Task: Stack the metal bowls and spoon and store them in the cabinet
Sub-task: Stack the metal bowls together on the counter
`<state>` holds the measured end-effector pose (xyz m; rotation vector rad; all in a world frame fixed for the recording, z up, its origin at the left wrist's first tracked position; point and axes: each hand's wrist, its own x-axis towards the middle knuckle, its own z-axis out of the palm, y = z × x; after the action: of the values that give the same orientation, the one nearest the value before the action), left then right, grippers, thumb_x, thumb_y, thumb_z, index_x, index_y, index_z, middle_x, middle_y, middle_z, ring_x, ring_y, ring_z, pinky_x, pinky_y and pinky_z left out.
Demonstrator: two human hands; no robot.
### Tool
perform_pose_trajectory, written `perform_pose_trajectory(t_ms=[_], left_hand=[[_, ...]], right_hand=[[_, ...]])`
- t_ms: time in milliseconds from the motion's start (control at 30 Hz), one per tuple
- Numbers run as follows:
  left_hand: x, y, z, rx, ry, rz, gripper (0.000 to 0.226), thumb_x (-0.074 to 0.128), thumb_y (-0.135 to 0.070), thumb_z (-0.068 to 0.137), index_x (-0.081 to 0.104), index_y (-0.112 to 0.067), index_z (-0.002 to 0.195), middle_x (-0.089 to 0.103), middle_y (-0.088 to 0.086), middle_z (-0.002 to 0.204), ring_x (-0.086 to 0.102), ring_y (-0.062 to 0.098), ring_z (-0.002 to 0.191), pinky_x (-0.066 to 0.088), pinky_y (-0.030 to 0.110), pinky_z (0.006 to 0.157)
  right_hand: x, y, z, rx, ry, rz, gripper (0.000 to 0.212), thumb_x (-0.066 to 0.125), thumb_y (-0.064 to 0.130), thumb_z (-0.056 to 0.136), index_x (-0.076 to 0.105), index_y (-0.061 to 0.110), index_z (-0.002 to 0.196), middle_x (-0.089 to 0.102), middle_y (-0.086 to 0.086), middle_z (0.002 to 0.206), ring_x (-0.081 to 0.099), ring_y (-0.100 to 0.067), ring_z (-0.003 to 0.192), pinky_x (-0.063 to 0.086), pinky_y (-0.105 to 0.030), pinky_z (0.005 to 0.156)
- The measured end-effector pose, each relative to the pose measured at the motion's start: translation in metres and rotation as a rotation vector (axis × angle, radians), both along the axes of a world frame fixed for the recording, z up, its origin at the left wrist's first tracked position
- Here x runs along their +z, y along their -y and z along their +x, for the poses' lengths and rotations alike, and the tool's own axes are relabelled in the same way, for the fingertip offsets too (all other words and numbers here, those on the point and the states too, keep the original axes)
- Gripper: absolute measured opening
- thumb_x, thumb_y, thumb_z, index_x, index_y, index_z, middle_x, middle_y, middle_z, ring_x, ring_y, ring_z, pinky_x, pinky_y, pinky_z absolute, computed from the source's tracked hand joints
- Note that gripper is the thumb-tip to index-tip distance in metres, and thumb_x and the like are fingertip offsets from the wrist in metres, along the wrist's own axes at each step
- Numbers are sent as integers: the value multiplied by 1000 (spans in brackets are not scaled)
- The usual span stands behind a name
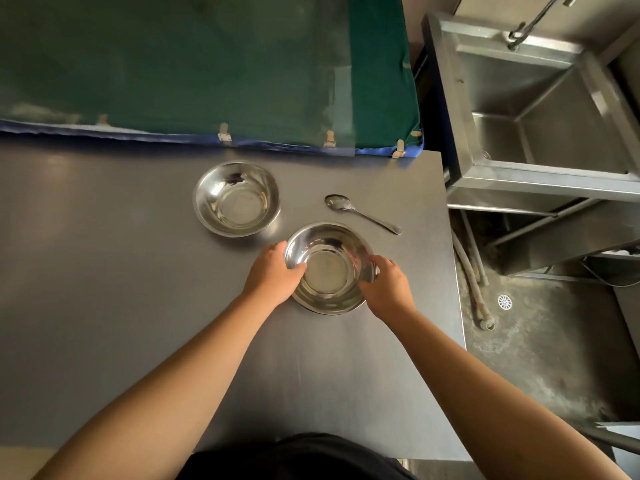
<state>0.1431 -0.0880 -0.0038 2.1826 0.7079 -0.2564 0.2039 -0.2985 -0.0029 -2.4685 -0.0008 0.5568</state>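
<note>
Two hands, left hand [273,271] and right hand [386,284], clasping near bowl [329,268] by opposite rims: lift level, nest into far bowl [237,198] beyond left hand.

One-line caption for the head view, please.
Both hands grip the near metal bowl on the grey counter; second bowl and spoon lie apart.

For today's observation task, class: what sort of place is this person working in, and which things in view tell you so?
Probably a plain working kitchen or scullery. A deep steel sink stands to the right, a floor drain is set in the concrete, and metal bowls and a spoon lie on the grey counter.
</note>
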Motion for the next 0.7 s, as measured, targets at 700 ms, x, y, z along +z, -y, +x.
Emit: perform_pose_trajectory(t_ms=[700], left_hand=[[22, -183, 20, 237, 150, 44, 26, 59, -16, 87, 71, -16, 110, 73, 9, 109, 64, 32, 99, 49, 35, 81]], right_hand=[[28, -182, 62, 205, 74, 78, 51, 64, 5, 86, 60, 17, 135, 61, -8, 131, 63, -27, 111, 55, -47, 94]])
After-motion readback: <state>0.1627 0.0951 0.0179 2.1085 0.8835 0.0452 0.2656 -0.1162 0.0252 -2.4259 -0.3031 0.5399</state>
